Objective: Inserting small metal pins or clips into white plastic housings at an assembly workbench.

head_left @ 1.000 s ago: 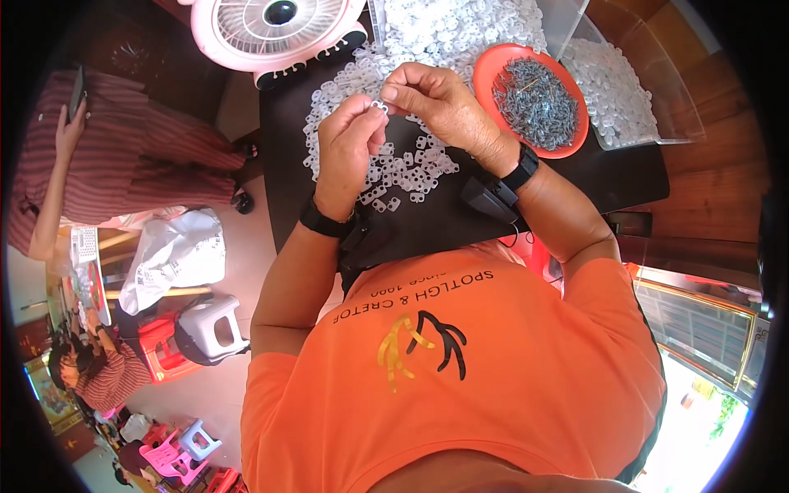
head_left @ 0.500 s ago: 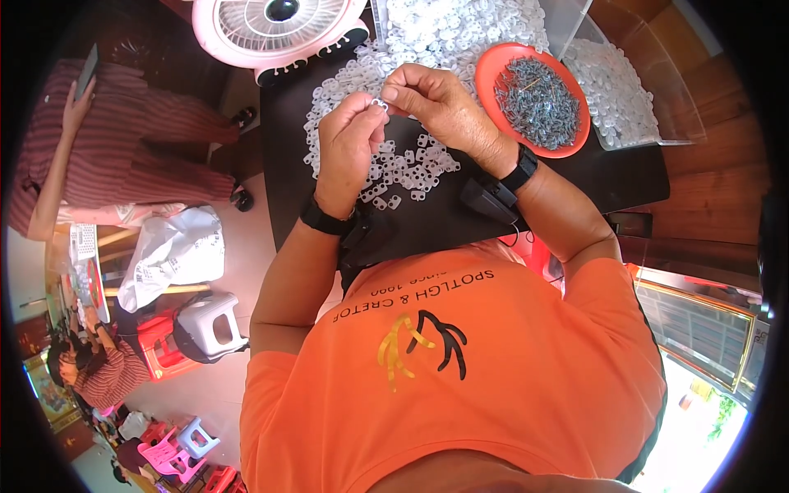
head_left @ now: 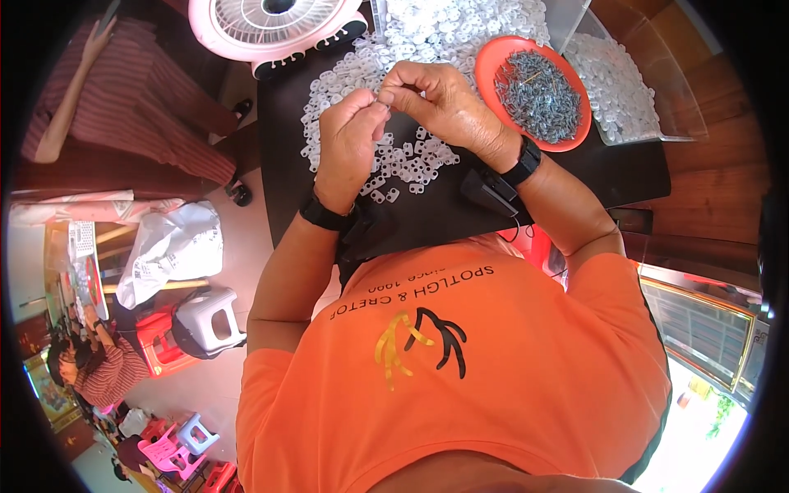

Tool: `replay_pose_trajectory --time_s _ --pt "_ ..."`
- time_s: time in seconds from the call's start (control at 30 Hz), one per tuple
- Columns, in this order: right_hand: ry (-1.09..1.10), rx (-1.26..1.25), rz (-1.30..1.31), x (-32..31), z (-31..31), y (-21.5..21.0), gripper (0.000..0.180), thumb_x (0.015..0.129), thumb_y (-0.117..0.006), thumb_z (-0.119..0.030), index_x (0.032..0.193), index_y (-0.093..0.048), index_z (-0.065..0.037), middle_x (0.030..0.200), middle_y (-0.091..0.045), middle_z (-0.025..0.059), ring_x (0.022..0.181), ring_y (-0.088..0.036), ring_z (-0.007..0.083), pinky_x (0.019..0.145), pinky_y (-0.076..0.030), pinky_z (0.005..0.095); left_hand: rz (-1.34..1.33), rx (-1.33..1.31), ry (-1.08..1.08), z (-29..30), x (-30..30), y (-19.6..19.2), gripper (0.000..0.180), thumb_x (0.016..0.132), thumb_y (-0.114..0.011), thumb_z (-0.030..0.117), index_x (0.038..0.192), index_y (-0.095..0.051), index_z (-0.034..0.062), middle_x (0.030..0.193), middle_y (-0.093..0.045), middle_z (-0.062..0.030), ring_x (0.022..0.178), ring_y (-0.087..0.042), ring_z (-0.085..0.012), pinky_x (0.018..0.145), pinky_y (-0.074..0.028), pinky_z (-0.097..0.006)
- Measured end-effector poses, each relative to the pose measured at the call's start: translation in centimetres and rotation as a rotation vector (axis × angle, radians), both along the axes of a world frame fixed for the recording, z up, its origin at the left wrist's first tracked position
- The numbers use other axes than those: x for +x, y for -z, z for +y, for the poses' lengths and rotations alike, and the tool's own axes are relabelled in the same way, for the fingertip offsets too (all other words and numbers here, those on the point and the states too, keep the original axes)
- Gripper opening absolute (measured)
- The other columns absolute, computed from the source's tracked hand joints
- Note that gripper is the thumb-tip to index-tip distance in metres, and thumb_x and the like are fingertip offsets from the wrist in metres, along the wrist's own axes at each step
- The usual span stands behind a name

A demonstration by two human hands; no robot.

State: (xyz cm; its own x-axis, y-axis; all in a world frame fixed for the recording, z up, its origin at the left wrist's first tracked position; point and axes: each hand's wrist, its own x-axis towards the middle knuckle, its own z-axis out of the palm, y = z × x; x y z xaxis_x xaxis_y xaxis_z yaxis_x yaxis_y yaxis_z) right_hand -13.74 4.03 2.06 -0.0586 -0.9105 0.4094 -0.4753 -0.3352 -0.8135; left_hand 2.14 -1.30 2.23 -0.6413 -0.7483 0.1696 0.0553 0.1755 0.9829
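Head view: a tiny piece [head_left: 383, 98] is pinched between the fingertips of both hands, raised just above the black surface [head_left: 575, 177]; it is too small to tell its shape, its long axis or which way it points. The left hand [head_left: 349, 135] has its fingers curled, thumb and forefinger pressed together on the piece. The right hand [head_left: 436, 103] meets it from the other side, fingertips likewise closed on the same piece, so the two hands touch at the pinch.

Directly under the hands lies a loose scatter of small white plastic pieces [head_left: 407, 160], spreading away from the person into a thicker heap. Just beyond the right hand sits a round orange dish [head_left: 491, 62] filled with small grey metal parts [head_left: 538, 94]; past it a clear plastic box [head_left: 657, 99] holds more white pieces. Beyond the left hand stands a pink fan [head_left: 275, 25].

The bare stretch of surface lies on the person's side of the hands, by the wrists; its edge on the left-hand side runs close beside the left forearm.
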Motion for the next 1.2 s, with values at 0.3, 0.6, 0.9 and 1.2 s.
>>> replay_pose_trajectory --time_s 0.3,0.6,0.9,1.2 --pt "0.1 0.057 0.018 -1.4 -0.8 0.2 0.016 0.089 -0.061 -0.018 0.096 -0.065 -0.004 0.079 -0.064 0.0045 0.072 -0.057 0.009 0.069 -0.048 0.0245 0.059 0.043 -0.106 -0.7 -0.1 -0.4 0.019 0.086 -0.052 0.013 0.072 -0.056 0.0007 0.058 -0.049 -0.0001 0.051 -0.042 -0.0056 0.047 -0.031 -0.02" --pt "0.009 -0.151 0.767 -0.6 -1.7 2.5 0.022 0.076 -0.065 -0.011 0.098 -0.065 -0.009 0.091 -0.06 0.0059 0.089 -0.056 0.027 0.077 -0.048 0.0368 0.201 0.094 -0.165 -1.7 0.8 -0.5 0.02 0.09 -0.047 0.017 0.079 -0.055 0.0026 0.061 -0.05 -0.0014 0.051 -0.042 -0.0073 0.049 -0.031 -0.021" --pt "0.036 0.03 0.467 -0.8 -1.7 2.6 0.017 0.083 -0.062 -0.018 0.097 -0.067 -0.01 0.085 -0.064 0.0072 0.081 -0.061 0.0225 0.074 -0.049 0.0311 0.217 0.142 -0.111 -2.0 0.8 -0.2 0.019 0.088 -0.05 0.016 0.075 -0.056 0.0035 0.06 -0.051 -0.0005 0.05 -0.043 -0.0058 0.046 -0.032 -0.019" --pt "-0.176 0.197 -0.428 -0.9 -1.3 1.4 0.02 0.09 -0.058 -0.009 0.108 -0.065 -0.004 0.09 -0.065 -0.0001 0.086 -0.059 0.0063 0.081 -0.048 0.0216 0.166 0.233 -0.063 -1.6 0.5 0.2 0.02 0.09 -0.046 0.019 0.079 -0.054 0.0046 0.064 -0.052 -0.0019 0.053 -0.046 -0.0088 0.05 -0.033 -0.021"
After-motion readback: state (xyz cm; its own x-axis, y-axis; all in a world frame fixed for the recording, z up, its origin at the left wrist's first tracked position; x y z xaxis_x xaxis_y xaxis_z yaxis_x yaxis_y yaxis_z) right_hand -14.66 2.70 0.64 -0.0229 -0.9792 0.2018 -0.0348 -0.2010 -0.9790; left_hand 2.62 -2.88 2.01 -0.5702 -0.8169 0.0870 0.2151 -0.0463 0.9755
